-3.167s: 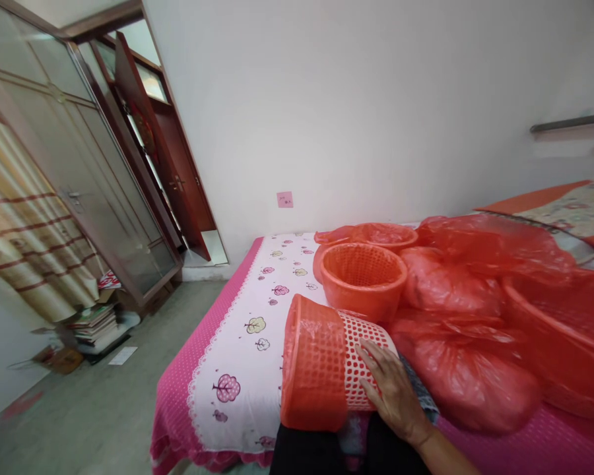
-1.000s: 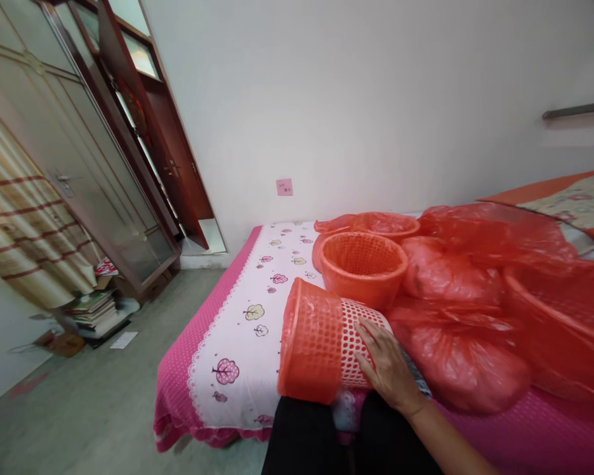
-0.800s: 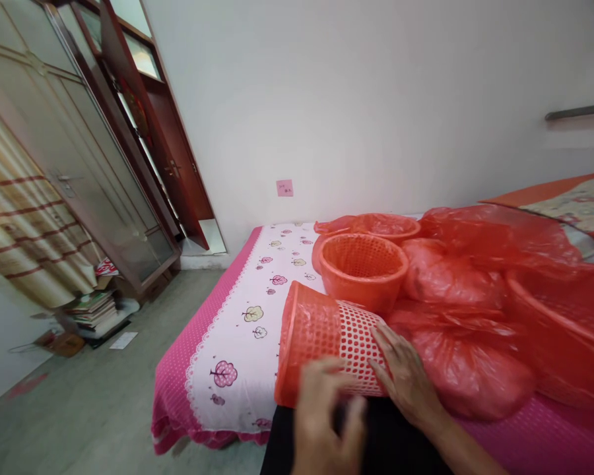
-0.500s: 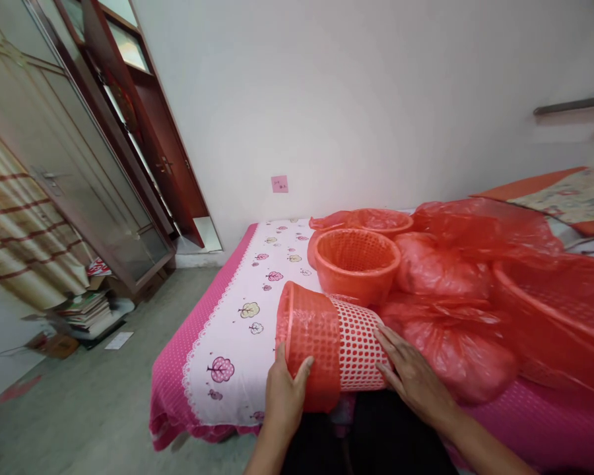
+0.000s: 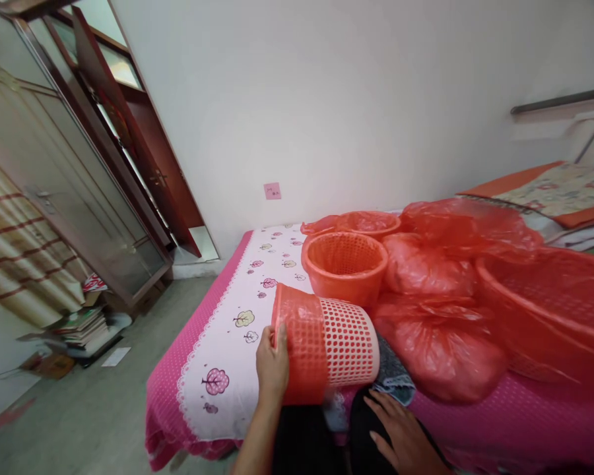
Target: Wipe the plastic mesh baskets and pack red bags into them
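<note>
A perforated plastic basket lies on its side in front of me, its mouth to the left and its pale base to the right. Red plastic bag film is folded over its mouth half. My left hand grips the covered rim, thumb on the outside and fingers round the edge. My right hand is off the basket, resting on my dark-clothed knee with its fingers apart. Just behind stands an upright red basket.
Red bagged bundles sit to the right, beside a large bag-covered basket. Another bag-covered basket stands at the back by the wall. Folded bedding lies far right on the bed. A denim-like cloth shows near my knee.
My right hand has left the basket's base and come down to my knee. My left hand has shifted up the rim, now holding the basket alone. The view has turned slightly.
</note>
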`<state>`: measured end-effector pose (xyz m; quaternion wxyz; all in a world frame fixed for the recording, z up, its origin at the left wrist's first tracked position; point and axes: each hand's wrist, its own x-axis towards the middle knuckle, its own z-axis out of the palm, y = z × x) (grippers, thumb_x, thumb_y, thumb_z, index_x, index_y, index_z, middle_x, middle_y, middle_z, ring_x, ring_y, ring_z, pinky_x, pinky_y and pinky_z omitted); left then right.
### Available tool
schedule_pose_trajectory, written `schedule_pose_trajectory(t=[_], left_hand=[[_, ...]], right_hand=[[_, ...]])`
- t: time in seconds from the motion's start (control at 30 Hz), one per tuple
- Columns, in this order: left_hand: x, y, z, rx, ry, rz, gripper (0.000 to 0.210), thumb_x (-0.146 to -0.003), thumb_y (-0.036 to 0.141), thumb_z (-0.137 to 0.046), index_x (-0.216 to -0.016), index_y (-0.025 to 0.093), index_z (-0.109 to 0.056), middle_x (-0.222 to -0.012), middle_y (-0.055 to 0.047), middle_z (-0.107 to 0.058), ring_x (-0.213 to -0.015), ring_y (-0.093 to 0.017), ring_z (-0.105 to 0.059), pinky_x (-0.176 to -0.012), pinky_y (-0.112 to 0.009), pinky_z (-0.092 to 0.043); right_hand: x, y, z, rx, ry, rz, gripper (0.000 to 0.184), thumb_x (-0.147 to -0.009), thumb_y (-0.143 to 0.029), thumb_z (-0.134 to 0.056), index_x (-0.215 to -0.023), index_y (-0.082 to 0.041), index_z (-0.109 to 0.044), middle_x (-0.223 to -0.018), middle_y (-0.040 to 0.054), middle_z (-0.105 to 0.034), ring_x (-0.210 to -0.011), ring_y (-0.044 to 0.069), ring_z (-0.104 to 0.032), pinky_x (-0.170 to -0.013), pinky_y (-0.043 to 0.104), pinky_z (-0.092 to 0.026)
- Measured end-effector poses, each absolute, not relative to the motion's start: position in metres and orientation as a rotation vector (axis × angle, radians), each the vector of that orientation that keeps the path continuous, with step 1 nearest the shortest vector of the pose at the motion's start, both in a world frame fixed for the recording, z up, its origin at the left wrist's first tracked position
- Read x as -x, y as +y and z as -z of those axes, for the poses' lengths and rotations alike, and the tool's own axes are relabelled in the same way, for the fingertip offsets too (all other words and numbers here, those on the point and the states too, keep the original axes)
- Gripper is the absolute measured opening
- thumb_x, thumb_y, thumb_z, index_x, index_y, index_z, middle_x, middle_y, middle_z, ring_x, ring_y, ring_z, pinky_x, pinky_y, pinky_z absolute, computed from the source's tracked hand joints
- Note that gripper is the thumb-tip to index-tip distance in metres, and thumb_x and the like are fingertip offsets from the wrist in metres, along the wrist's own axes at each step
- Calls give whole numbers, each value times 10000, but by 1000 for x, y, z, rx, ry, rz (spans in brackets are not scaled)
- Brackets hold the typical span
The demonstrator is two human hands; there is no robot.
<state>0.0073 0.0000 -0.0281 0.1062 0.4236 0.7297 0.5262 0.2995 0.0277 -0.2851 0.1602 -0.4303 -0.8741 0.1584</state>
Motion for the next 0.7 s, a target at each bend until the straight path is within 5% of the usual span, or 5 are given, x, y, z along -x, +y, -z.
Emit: schedule_pose_trajectory(t=[0.27,0.43,0.7], left_hand=[[6,27,32,-1221,2229,-1394,422,-939,588,-399,-683,259,-468,-652,-18,-562,-640,-215,-535,-661,-333,-388],[9,32,33,-1133,2245,-1353,475,-882,682,-449,-647,276,-371,-538,42,-434,-503,-172,-439,-551,-307,-352],[5,37,1,-1224,2369,-1250,511,-838,738,-482,-756,238,-543,-751,-67,-652,-760,-278,-623,-739,-369,-457]], right_hand=[[-276,39,284,1275,-2513,-390,538,-892,-365,-623,-1423,-281,-654,-1475,116,-629,-1379,377,-540,-1143,588,-414],[-270,40,289,1232,-2456,-291,484,-878,-336,-636,-1356,-281,-696,-1411,109,-678,-1315,377,-603,-1095,584,-467],[-261,43,295,1216,-2435,-253,507,-853,-346,-649,-1347,-252,-712,-1412,135,-680,-1301,418,-624,-1063,605,-499]])
